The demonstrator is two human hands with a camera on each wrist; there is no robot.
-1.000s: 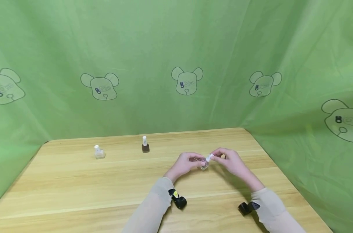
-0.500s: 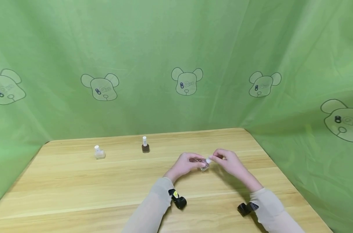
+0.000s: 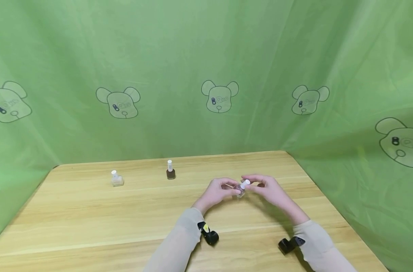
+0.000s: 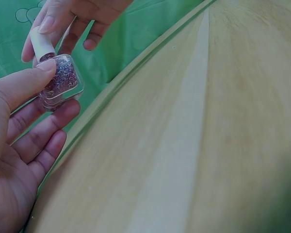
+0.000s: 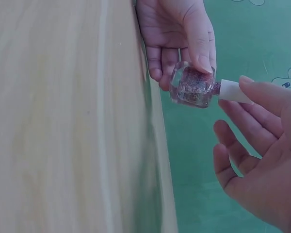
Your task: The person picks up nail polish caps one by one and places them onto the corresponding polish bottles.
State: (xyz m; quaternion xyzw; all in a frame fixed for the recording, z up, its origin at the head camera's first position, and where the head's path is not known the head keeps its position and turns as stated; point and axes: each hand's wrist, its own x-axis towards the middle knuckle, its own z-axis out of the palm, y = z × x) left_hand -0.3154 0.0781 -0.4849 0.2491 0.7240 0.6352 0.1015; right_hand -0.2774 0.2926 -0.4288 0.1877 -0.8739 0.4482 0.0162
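Observation:
A small clear nail polish bottle (image 4: 64, 80) with purple-pink glitter inside and a white cap (image 5: 234, 91) is held between both hands, tilted, above the right half of the table. My left hand (image 3: 217, 193) pinches the glass body between thumb and fingers. On the cap, my right hand (image 3: 272, 192) has its thumb and index finger, while its other fingers curl loosely aside in the right wrist view. A thin strip of glittery neck shows between cap and glass.
A dark nail polish bottle (image 3: 170, 173) with a white cap stands upright at the back of the wooden table (image 3: 90, 219). Farther left stands a clear, pale nail polish bottle (image 3: 117, 180). A green curtain (image 3: 172, 124) printed with bear heads surrounds the back and sides.
The right fingers have shifted around the cap, opening and regripping it, so more of the cap shows than half a second ago. The left hand keeps its hold on the bottle.

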